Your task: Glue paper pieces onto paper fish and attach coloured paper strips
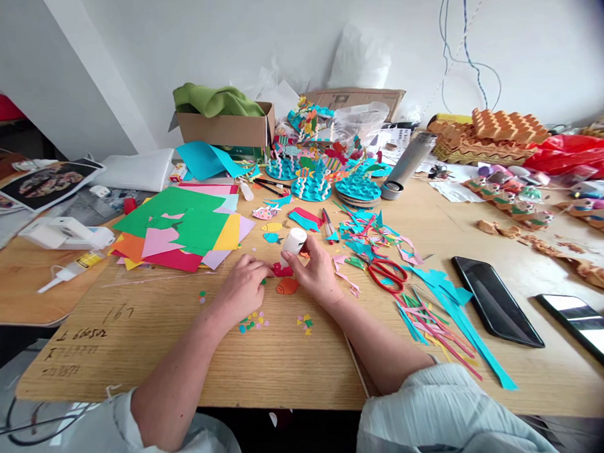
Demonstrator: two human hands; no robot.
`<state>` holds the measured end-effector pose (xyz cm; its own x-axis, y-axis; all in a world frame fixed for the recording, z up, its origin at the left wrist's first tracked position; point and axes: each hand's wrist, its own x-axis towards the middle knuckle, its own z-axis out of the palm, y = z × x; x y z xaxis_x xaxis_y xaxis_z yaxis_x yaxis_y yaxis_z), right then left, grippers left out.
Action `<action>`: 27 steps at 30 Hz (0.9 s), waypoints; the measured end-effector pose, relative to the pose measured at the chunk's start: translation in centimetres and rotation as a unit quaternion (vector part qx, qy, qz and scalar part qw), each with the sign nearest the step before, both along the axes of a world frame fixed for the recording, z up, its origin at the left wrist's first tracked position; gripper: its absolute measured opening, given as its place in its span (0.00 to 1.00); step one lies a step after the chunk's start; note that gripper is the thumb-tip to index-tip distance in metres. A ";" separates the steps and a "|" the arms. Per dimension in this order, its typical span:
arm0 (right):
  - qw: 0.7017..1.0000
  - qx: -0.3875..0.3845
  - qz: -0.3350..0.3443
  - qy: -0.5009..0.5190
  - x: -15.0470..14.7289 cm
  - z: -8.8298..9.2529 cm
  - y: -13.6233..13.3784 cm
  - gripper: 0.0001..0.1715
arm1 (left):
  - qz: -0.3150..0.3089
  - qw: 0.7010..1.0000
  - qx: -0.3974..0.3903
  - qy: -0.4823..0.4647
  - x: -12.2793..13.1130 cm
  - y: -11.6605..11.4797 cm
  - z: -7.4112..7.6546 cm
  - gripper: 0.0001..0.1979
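My right hand [315, 274] is closed around a white glue bottle [293, 243], tipped down toward a small red paper fish [282, 270] on the wooden table [268, 361]. My left hand [243, 288] rests beside it, fingertips pinched on the red fish's left end. An orange paper fish [287, 286] lies just below the red one, between both hands. Tiny coloured paper bits [253, 321] are scattered on the table in front of my hands.
A stack of coloured paper sheets [182, 228] lies to the left, red scissors [387, 274] and paper strips [436, 314] to the right. Two dark phones [495, 301] lie at the far right. Finished fish crafts [312, 179] and a cardboard box [226, 128] stand behind.
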<state>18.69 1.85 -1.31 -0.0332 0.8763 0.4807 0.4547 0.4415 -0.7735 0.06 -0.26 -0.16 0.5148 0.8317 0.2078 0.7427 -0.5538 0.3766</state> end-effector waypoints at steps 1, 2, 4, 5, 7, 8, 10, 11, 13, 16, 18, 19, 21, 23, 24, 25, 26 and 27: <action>1.000 0.003 -0.001 -0.001 0.0 0.0 0.0 0.12 | -0.001 1.000 0.000 -0.001 0.0 0.0 0.0 0.24; 1.000 0.005 -0.001 -0.002 0.0 0.0 0.0 0.12 | -0.001 1.000 -0.001 -0.001 0.0 0.0 0.1 0.24; 1.000 0.007 -0.001 -0.001 0.0 0.0 0.0 0.12 | -0.001 1.000 -0.003 -0.001 0.1 -0.1 0.1 0.25; 1.000 0.007 -0.002 -0.001 0.0 0.0 0.0 0.12 | -0.001 1.000 -0.004 -0.002 0.1 -0.1 0.1 0.25; 1.000 0.009 -0.002 -0.003 0.0 0.0 0.0 0.12 | 0.000 1.000 -0.002 -0.004 0.1 0.0 0.1 0.25; 1.000 0.009 -0.001 -0.003 0.0 0.0 0.0 0.12 | -0.001 1.000 -0.001 -0.005 0.1 0.0 0.1 0.25; 1.000 0.010 0.001 -0.004 0.0 0.1 0.1 0.12 | -0.002 1.000 0.002 -0.004 0.0 0.0 0.0 0.25; 1.000 0.009 0.001 -0.004 0.0 0.1 0.0 0.12 | -0.002 1.000 0.002 -0.003 0.0 0.0 0.0 0.25; 1.000 0.008 0.001 -0.005 0.0 0.1 0.0 0.12 | -0.002 1.000 0.002 0.003 0.0 0.0 0.0 0.24; 1.000 0.004 0.000 -0.012 0.0 0.1 0.1 0.13 | -0.002 1.000 0.001 0.009 0.1 0.0 0.1 0.23; 1.000 0.003 0.001 -0.012 0.0 0.1 0.1 0.13 | -0.001 1.000 -0.001 0.011 0.1 0.0 0.2 0.23; 1.000 0.001 0.002 -0.010 0.0 0.1 0.1 0.13 | 0.000 1.000 -0.003 0.011 0.1 -0.1 0.3 0.23; 1.000 -0.002 -0.002 0.000 0.0 0.1 0.1 0.13 | 0.000 1.000 -0.006 0.010 0.0 -0.1 0.3 0.24; 1.000 -0.008 -0.009 0.012 0.0 0.0 0.2 0.13 | 0.000 1.000 -0.009 0.007 0.0 -0.1 0.3 0.24; 1.000 -0.010 -0.014 0.018 0.1 0.0 0.2 0.13 | -0.001 1.000 -0.011 0.005 0.0 0.0 0.3 0.25; 0.999 -0.011 -0.018 0.025 0.1 0.0 0.2 0.13 | -0.001 1.000 -0.012 0.004 0.0 0.0 0.3 0.25; 0.999 -0.011 -0.019 0.031 0.1 0.0 0.2 0.13 | -0.001 1.000 -0.013 0.003 0.0 0.0 0.2 0.25; 0.999 -0.010 -0.020 0.035 0.2 0.0 0.2 0.13 | -0.001 1.000 -0.014 0.001 0.0 0.0 0.2 0.25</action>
